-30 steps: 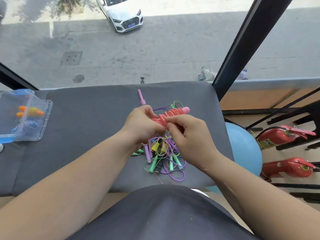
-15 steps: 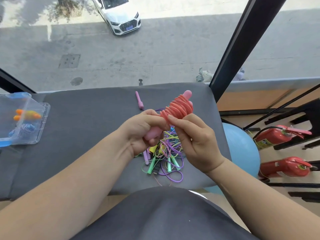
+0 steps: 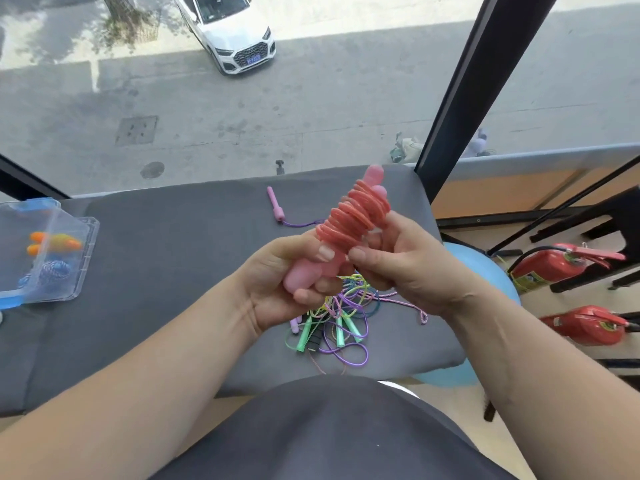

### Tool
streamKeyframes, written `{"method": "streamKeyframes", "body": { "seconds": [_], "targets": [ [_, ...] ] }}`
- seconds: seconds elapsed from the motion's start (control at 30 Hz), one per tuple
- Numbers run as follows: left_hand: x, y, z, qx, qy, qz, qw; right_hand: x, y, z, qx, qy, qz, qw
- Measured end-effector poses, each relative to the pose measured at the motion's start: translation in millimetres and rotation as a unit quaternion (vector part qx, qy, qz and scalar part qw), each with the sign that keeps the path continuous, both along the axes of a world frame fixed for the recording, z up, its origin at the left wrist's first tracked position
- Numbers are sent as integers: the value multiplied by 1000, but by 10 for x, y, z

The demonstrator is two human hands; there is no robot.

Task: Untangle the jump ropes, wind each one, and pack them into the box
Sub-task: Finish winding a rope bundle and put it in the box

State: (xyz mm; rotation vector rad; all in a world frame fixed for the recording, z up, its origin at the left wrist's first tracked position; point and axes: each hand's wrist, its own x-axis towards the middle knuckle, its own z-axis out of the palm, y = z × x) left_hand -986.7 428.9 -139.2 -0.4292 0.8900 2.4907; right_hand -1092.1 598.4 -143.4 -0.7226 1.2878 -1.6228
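A pink jump rope (image 3: 353,216), its red cord coiled tightly round its two pink handles, is held up above the grey table (image 3: 180,258). My left hand (image 3: 280,289) grips the lower ends of the handles. My right hand (image 3: 401,268) pinches the coil at its lower right side. Under both hands lies a tangle of purple, green and yellow ropes (image 3: 339,317) with green handles. A loose pink handle (image 3: 275,204) on a purple cord lies farther back. The clear plastic box (image 3: 65,258) at the left holds an orange rope and a blue one.
The table's right edge runs close to the tangle; beyond it are a blue ball (image 3: 481,271) and two red fire extinguishers (image 3: 568,265) on the floor. A black window post (image 3: 464,84) rises behind the table. My dark-clothed lap fills the bottom of the view.
Both hands lifted the wound pink rope from low over the tangle and tilted it more upright, its top end pointing away from me. The tangle stayed in place.
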Motion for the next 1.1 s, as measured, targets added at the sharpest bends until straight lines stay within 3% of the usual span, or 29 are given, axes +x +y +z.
{"method": "streamKeyframes", "body": {
  "seconds": [0.1, 0.27, 0.33, 0.4, 0.5, 0.6, 0.67, 0.77, 0.87, 1.0, 1.1],
  "targets": [
    [14, -3, -54, -18, -20, -15, 1000, -17, 3, 101, 27, 26, 32, 999],
    [38, 11, -153, -189, -64, 6, 980, 64, -61, 55, 79, 55, -73, 993],
    [54, 89, -198, -282, -48, 51, 957, 98, -78, 18, 97, 47, -96, 989],
    [52, 161, -223, -318, -16, 139, 938, 131, -115, 25, 100, 24, -118, 988],
    [38, 203, -185, -262, 21, 221, 939, 172, -169, 36, 105, 15, -139, 985],
    [19, 201, -166, -260, 28, 221, 940, 163, -185, 28, 144, 120, -131, 974],
    [8, 203, -162, -244, 22, 231, 942, 152, -219, 66, 162, 140, -125, 969],
    [-9, 223, -162, -214, 13, 234, 948, 92, -275, 57, 177, 76, -163, 968],
    [23, 206, -205, -215, 6, 219, 952, 40, -272, 4, 230, 103, -168, 953],
    [102, 148, -222, -227, 7, 187, 956, 74, -222, 80, 196, 23, -155, 968],
    [143, 111, -242, -227, 2, 171, 959, 137, -201, 65, 212, 56, -173, 960]
  ]
}}
